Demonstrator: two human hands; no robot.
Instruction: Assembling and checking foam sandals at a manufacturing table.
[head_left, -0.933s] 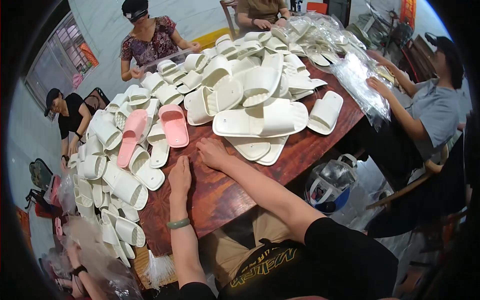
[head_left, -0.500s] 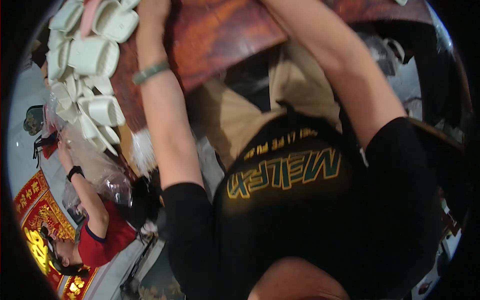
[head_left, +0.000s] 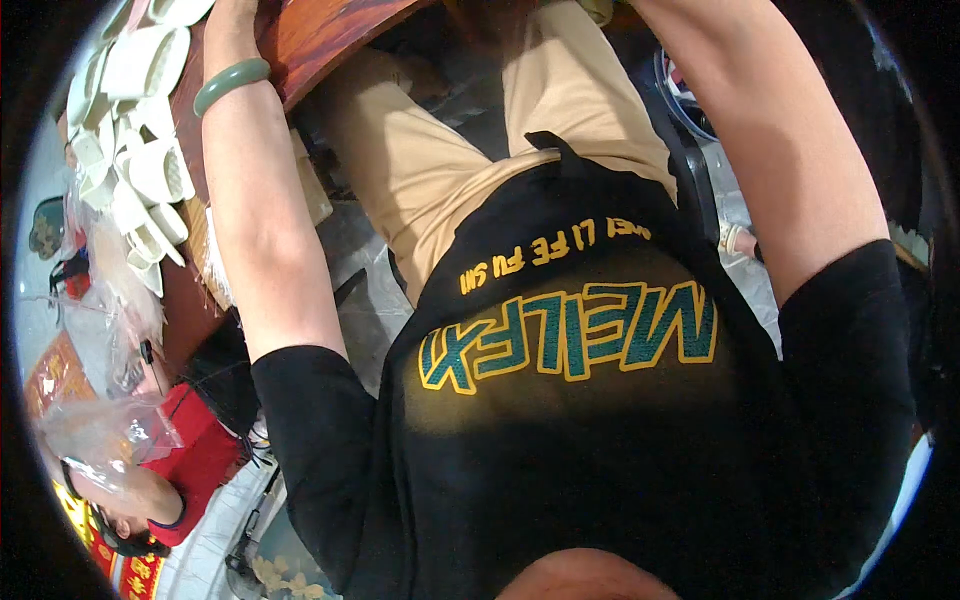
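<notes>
White slippers lie heaped, upper left of frame, near the left forearm with green bracelet. Both hands exceed the top edge; state cannot be determined.

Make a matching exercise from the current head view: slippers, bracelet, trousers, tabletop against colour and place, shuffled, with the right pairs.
Column 1
1. Slippers
2. Bracelet
3. Trousers
4. Tabletop

Column 2
A. Tan, upper middle of the picture
B. Green, a ring around the left arm
C. Reddish brown, at the top edge, left of the middle
D. White, heaped at the upper left

Right pairs: 1-D, 2-B, 3-A, 4-C
</notes>
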